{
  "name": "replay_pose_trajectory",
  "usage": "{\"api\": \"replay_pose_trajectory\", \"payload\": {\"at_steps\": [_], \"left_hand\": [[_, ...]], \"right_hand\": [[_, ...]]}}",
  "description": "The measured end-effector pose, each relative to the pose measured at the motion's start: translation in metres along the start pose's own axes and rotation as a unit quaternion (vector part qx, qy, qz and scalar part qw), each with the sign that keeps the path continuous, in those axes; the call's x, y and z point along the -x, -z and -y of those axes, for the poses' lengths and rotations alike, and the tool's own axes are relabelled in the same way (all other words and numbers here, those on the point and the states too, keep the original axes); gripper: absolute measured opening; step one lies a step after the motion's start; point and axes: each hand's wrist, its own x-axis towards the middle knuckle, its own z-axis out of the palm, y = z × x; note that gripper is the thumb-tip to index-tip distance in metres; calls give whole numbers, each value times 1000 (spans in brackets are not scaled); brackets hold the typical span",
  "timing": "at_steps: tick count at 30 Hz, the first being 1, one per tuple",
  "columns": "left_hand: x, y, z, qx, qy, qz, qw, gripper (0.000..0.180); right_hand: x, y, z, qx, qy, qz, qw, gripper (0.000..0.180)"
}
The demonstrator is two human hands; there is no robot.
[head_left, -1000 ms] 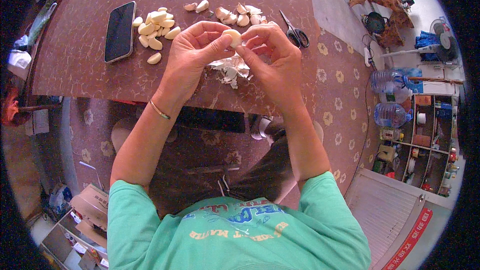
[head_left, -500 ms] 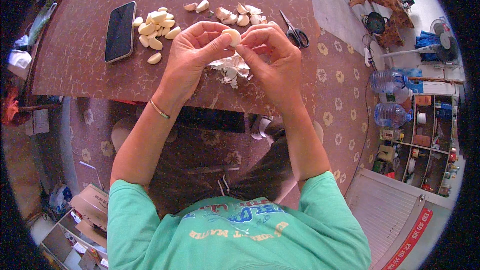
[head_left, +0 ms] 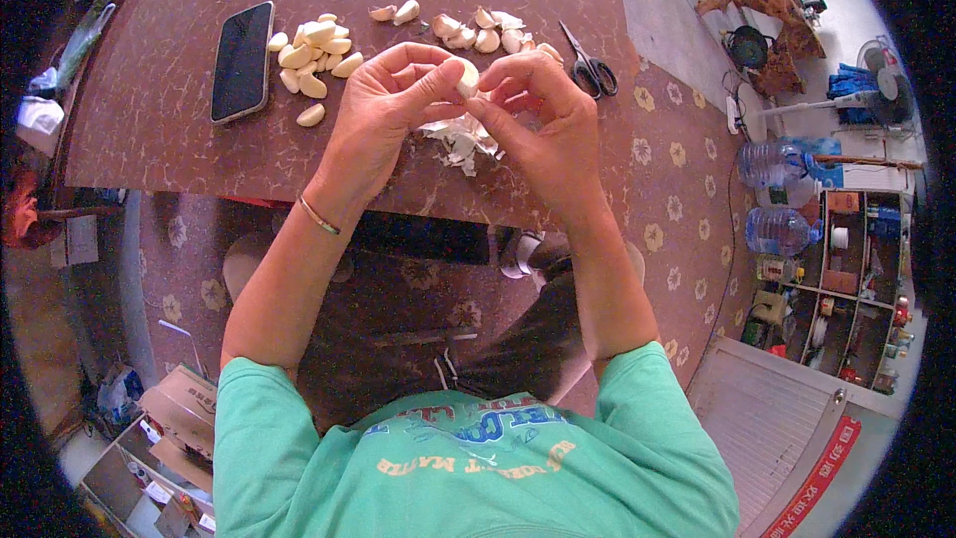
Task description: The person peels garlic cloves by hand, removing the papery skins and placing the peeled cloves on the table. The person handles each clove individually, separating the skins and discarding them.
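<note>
Over the table, the thumb and fingers of my left hand (head_left: 403,95) pinch a pale peeled-looking garlic clove (head_left: 468,76). My right hand (head_left: 543,105) is closed too, its thumb and fingertips pinched at the clove's right lower edge; any bit of skin between them is too small to make out. Beneath my hands lies a heap of white garlic skins (head_left: 462,147), partly covered. Beyond them sit several unpeeled garlic cloves (head_left: 487,41), some behind my right fingers. To the left is a pile of peeled cloves (head_left: 317,48), with one peeled clove (head_left: 311,116) apart on the near side.
A dark phone (head_left: 242,62) lies left of the peeled pile. Black-handled scissors (head_left: 593,75) rest near the right edge of the brown table (head_left: 189,154). On the floor to the right stand large water bottles (head_left: 782,229) beside a shelf unit (head_left: 856,284).
The clove has turned a little in my left fingers. My right thumb and fingertips have shifted slightly at its edge. Both arms stay almost in place.
</note>
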Motion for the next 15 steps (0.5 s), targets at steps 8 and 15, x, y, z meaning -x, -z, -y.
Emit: {"api": "replay_pose_trajectory", "payload": {"at_steps": [8, 15], "left_hand": [[-1, 0, 2, 14, 6, -2, 1000, 24], [0, 0, 1, 14, 6, 8, 1000, 23]], "right_hand": [[1, 1, -3, 23, 16, 6, 1000, 18], [1, -3, 6, 9, -7, -10, 1000, 14]]}}
